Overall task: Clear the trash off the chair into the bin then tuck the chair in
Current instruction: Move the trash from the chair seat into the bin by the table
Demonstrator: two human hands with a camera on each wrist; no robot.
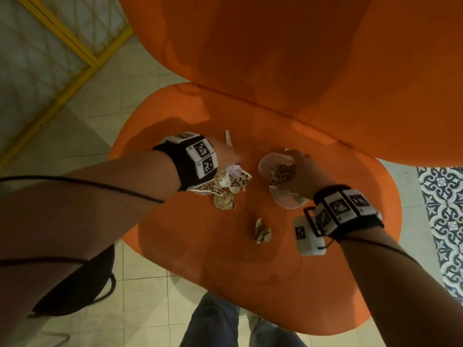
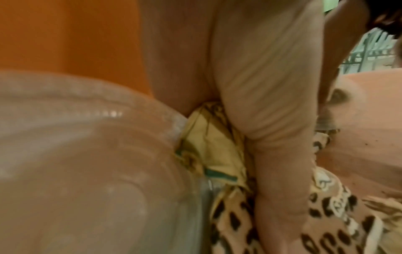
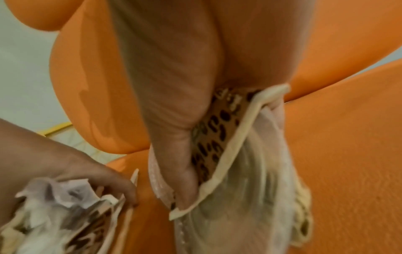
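An orange chair seat (image 1: 250,271) carries the trash. My left hand (image 1: 231,162) grips a bundle of crumpled leopard-print wrappers (image 1: 238,181), white paper and a clear plastic lid (image 2: 65,154); the wrapper (image 2: 228,223) is pressed under my fingers (image 2: 272,103). My right hand (image 1: 299,169) pinches a leopard-print wrapper (image 1: 281,172) together with clear plastic lids (image 1: 288,199); in the right wrist view the thumb (image 3: 174,128) clamps the wrapper (image 3: 215,137) onto the lid (image 3: 250,189). Two crumpled wrappers (image 1: 224,200) (image 1: 262,231) lie loose on the seat. No bin is visible.
The orange backrest (image 1: 300,58) rises just behind the hands. Pale floor tiles surround the chair, with a yellow frame (image 1: 75,53) at upper left and patterned tiles (image 1: 443,209) on the right. My legs (image 1: 220,321) stand at the seat's front edge; a dark object (image 1: 82,284) lies lower left.
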